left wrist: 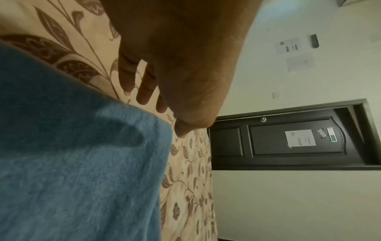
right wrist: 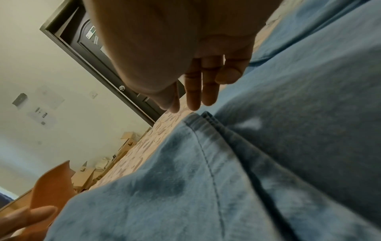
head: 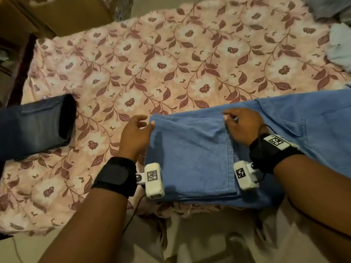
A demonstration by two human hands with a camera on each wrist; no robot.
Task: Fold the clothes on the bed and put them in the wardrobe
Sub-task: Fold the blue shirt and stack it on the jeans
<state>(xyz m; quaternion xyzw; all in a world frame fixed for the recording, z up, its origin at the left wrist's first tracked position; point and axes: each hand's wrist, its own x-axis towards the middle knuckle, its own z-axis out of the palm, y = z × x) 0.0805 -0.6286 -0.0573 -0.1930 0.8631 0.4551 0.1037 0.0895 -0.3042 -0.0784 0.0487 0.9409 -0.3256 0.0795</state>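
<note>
**Both hands at the far edge of the folded light-blue trousers**

Low in the frame's centre and right, the light-blue cotton trousers (head: 191, 158) lie flat on the bed, the leg end doubled back so its stitched hem runs down the middle of the cloth. The rest of the garment stretches off to the right edge of the frame.

The left hand (head: 135, 134) sits at the fold's upper-left corner, thumb and fingertips close together right at the cloth's edge; in the left wrist view the fingers (left wrist: 144, 88) hang loosely spread just above the corner, and whether they pinch it cannot be told. The right hand (head: 242, 124) rests over the top end of the hem, fingers lightly bent; the right wrist view shows its fingertips (right wrist: 193, 97) hovering just past the hem, gripping nothing.

Under everything spreads the pink floral bedsheet (head: 171, 63), filling the middle and upper frame. At the left edge lies a folded pair of dark-blue denim jeans (head: 36, 126), well apart from the hands. In the upper right corner sits a pale crumpled garment (head: 340, 46).
</note>
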